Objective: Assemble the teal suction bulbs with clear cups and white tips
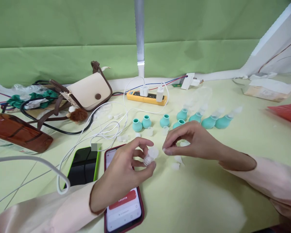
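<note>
My left hand [126,170] pinches a small clear plastic cap piece [150,155] between thumb and fingers, just above a red-cased phone [124,210]. My right hand [189,140] hovers close to its right with fingertips pressed together near the table; what they hold, if anything, is too small to make out. Small clear plastic parts [176,165] lie below the right hand. Behind the hands stands a row of teal rubber bulbs [165,120], and the ones on the right [210,121] carry clear tips.
A green-cased phone [83,165] lies left of the red one. White cables [104,129], a yellow power strip [146,97], a cream handbag [89,92] and a brown bottle [16,132] fill the left. A box [266,89] and a red bag [287,113] sit far right.
</note>
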`<state>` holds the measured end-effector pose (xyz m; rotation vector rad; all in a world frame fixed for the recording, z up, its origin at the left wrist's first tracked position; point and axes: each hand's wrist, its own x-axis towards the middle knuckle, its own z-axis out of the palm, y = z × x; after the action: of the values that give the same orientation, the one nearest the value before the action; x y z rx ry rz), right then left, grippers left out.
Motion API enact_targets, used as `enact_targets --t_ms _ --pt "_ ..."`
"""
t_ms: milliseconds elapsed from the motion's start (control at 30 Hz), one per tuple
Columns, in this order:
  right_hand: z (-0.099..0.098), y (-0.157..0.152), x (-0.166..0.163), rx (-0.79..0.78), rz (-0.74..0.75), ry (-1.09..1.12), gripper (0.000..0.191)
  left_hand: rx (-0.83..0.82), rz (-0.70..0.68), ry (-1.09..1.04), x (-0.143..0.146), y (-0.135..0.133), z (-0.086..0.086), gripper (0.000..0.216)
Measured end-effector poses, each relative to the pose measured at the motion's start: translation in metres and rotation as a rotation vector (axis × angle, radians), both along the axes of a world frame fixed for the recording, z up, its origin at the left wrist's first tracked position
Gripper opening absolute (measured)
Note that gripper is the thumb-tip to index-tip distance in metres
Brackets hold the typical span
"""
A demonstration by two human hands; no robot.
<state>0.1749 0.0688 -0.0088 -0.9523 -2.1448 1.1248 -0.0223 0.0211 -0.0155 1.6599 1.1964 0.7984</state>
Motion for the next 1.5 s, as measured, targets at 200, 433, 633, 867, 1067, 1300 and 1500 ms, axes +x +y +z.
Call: enact_targets --t_ms 200,433,633,867,1067,1300,1500 --pt "-0.002 -0.028 -0.014 -0.015 -0.053 0.241 0.004 0.29 -0.017 0.157 -0.002 0.0 -0.002 0.021" --pt "-0.008 -0.032 -0.018 0.146 -0.034 0.254 0.004 0.522 -0.116 0.312 -0.003 -0.007 -0.001 0.015" --pt "-0.011 -0.03 -0.019 -0.005 -0.017 0.271 0.004 0.522 -0.131 0.246 -0.002 -0.009 -0.002 0.02" --pt "-0.014 -0.025 -0.017 -0.165 0.015 0.318 0.011 0.509 -0.039 0.168 -0.004 -0.008 -0.001 0.015" --pt "-0.012 -0.023 -0.015 -0.212 0.032 0.279 0.012 0.402 -0.01 0.098 -0.002 -0.01 -0.001 0.014" --pt "-0.012 -0.022 -0.017 -0.336 0.01 0.309 0.01 0.416 0.02 0.068 -0.002 -0.011 0.001 0.015" --pt "-0.015 -0.022 -0.018 -0.318 -0.075 0.354 0.024 0.513 0.063 0.053 -0.005 -0.012 0.001 0.02"
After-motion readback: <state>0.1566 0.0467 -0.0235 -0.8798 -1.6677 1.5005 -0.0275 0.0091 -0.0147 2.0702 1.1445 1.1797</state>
